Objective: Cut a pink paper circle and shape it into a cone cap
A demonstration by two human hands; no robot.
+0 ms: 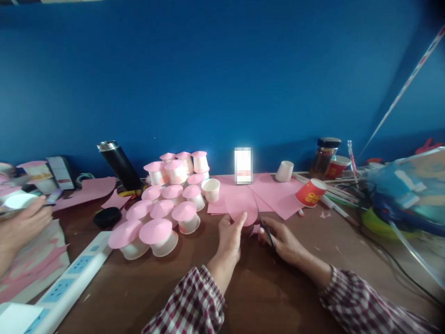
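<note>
Between thumb and fingers, my left hand (231,234) pinches a rounded piece of pink paper (239,204). My right hand (282,239) is closed around the dark handles of a pair of scissors (267,232). The blades point away from me along the right edge of the pink piece. Beneath and behind it lie larger pink paper sheets (278,197) on the brown table. To the left stand several paper cups with pink cone-shaped paper tops (156,231). An uncovered white paper cup (211,190) stands at their right end.
A power strip (71,278) runs along the left, near another person's hand (26,227). A black flask (120,164) leans at the back left. On the right are a red paper cup (310,192), a jar (325,157), an upside-down white cup (285,171) and a plastic bag (410,185).
</note>
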